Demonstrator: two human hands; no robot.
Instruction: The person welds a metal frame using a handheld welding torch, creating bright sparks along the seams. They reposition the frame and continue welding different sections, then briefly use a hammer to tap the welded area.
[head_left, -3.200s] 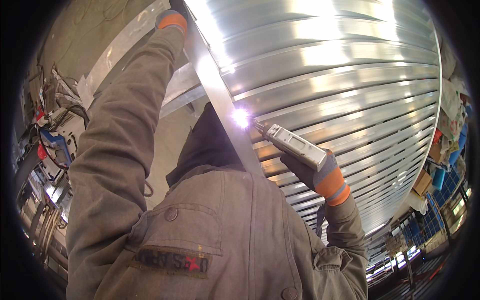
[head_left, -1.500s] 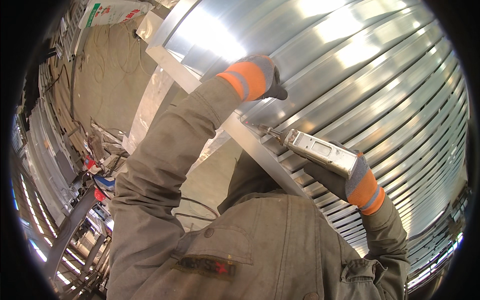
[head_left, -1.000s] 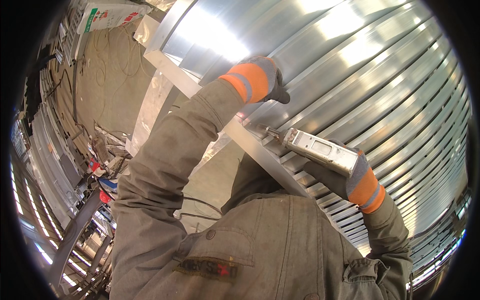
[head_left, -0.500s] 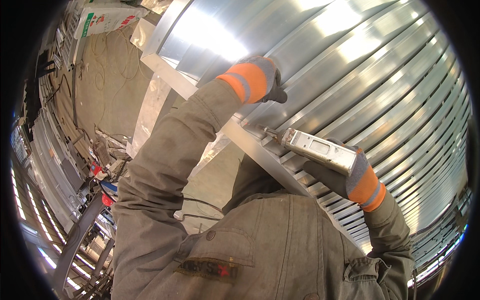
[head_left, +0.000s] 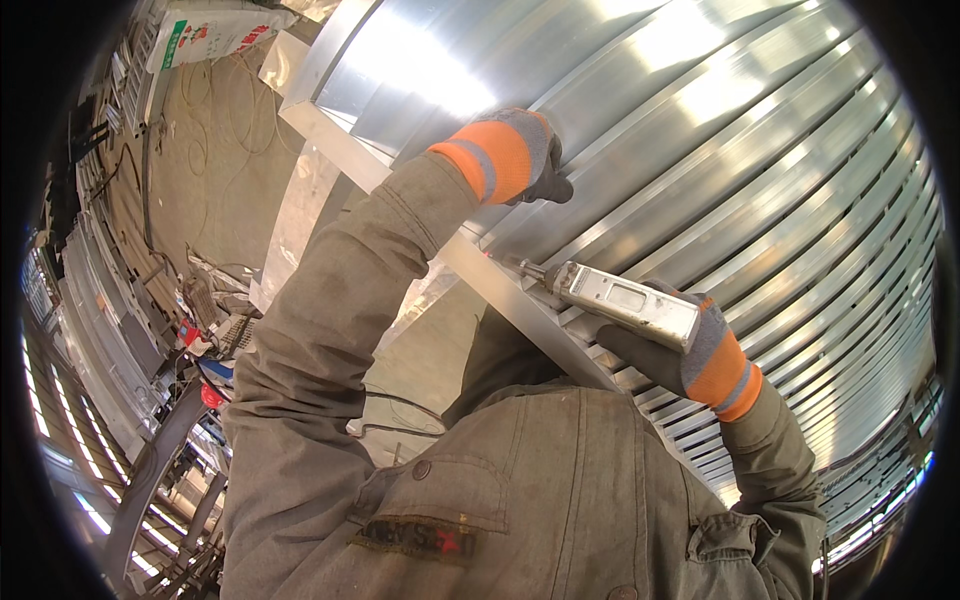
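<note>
My left hand [head_left: 535, 160], in an orange and grey glove, rests on the long silvery metal slats [head_left: 660, 150] near their near-left end. Its fingers are curled over a raised slat edge, and their tips are hidden from above. My right hand [head_left: 700, 350], gloved alike, is wrapped around a handheld power tool [head_left: 630, 300] with a boxy whitish body and a narrow metal nose. The nose points left, at the flat metal frame bar [head_left: 500, 290] along the slat ends. Whether its tip touches the bar, I cannot tell.
The slatted panel spreads far to the right. Left of its frame lies a concrete floor [head_left: 220, 170] with loose cables. A white printed sack [head_left: 215, 38] lies at the far left. Stacked metal profiles [head_left: 110, 310] and a red object [head_left: 211, 396] are at the left.
My right hand has shifted slightly left with the power tool, bringing its nose closer to the frame bar. The left hand stays in nearly the same place.
</note>
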